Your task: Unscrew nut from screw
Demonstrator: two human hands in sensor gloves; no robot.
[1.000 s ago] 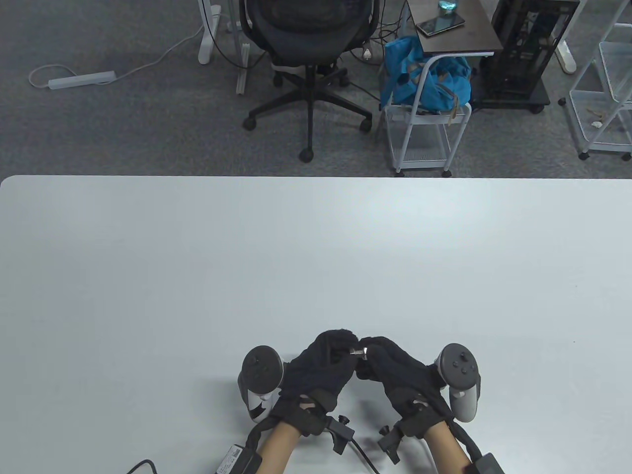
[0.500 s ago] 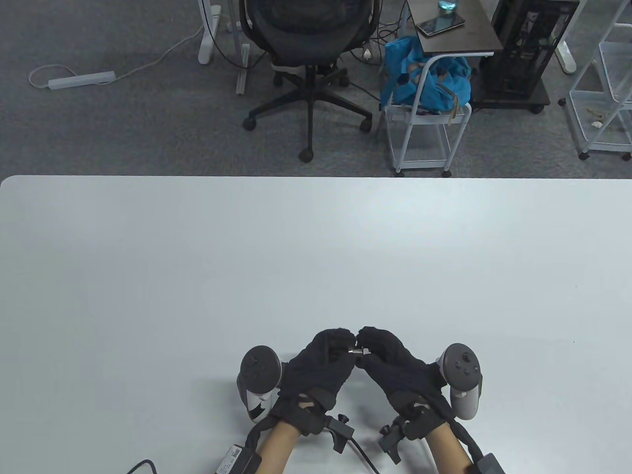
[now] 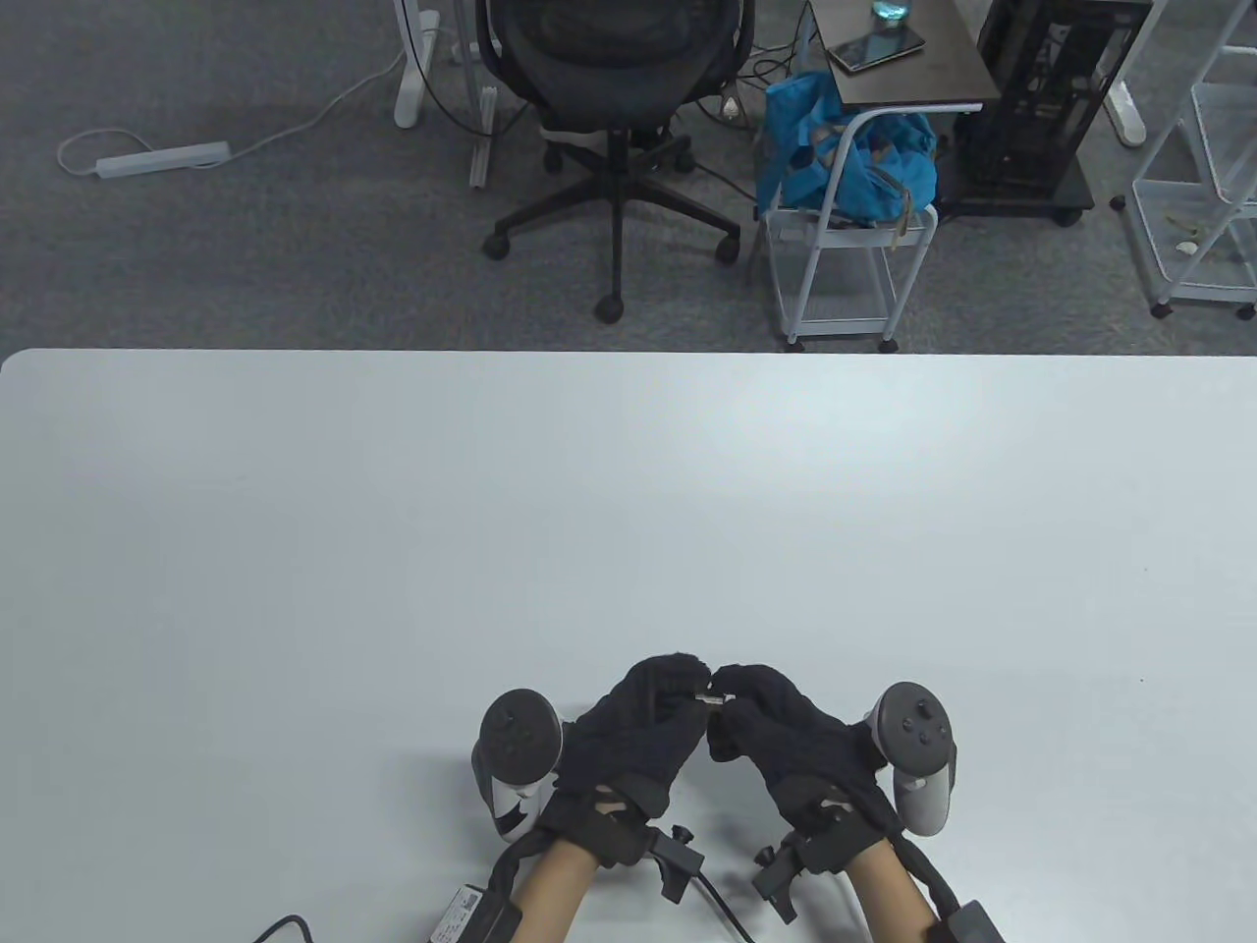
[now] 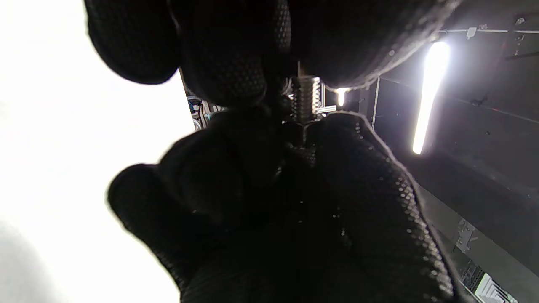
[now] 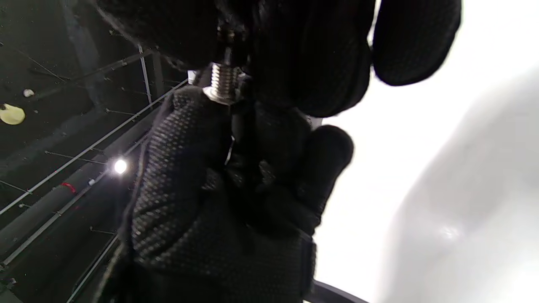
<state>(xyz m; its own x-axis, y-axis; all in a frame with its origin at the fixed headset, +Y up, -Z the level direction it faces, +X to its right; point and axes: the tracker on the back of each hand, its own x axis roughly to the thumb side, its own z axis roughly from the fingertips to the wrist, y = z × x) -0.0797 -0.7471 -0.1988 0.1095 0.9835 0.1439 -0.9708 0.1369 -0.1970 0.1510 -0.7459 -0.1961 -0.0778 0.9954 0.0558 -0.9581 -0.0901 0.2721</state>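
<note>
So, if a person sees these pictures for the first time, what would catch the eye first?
First, the two black-gloved hands meeting at the table's near edge: the left hand and right hand pinch a small shiny screw between them. In the left wrist view its silver thread shows between dark fingers. Beyond the table stand a black office chair and a blue bag.

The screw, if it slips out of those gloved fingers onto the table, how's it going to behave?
The screw is bare threaded metal, so probably rigid and dense. Its round shank would likely roll on the smooth table. It looks tiny between both hands, so probably fiddly to pick up again.
</note>
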